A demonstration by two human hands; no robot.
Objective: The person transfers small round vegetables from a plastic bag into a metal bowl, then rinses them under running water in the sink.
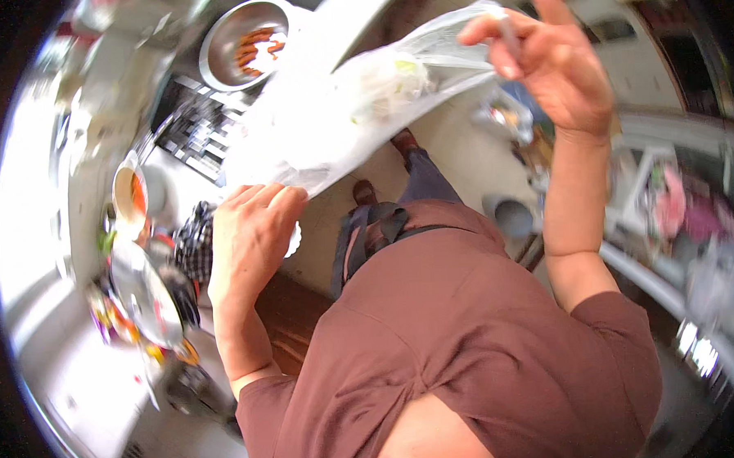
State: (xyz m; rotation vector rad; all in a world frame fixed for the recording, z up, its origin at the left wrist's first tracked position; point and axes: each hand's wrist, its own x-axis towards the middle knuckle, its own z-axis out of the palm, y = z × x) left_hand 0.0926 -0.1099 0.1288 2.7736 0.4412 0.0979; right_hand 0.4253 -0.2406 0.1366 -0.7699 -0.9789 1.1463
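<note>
A clear plastic bag [333, 160] is stretched between my two hands, in front of my body. Pale whitish and light-green contents [400, 80], too blurred to name surely, lie inside it. My left hand [259, 221] grips the bag's lower left end with curled fingers. At the upper right end, my right hand [550, 67] holds the film between thumb and fingers, one finger pointing away. Glare washes out the bag's left part. Behind it is a metal bowl [215, 48] containing several orange-brown strips [251, 50].
A black-and-white slatted surface [194, 129] lies below the bowl. On the left counter are a white container with orange contents [135, 193], a checkered cloth [195, 242] and a round shiny lid or pan [142, 294]. A grey basin [512, 215] is low at right.
</note>
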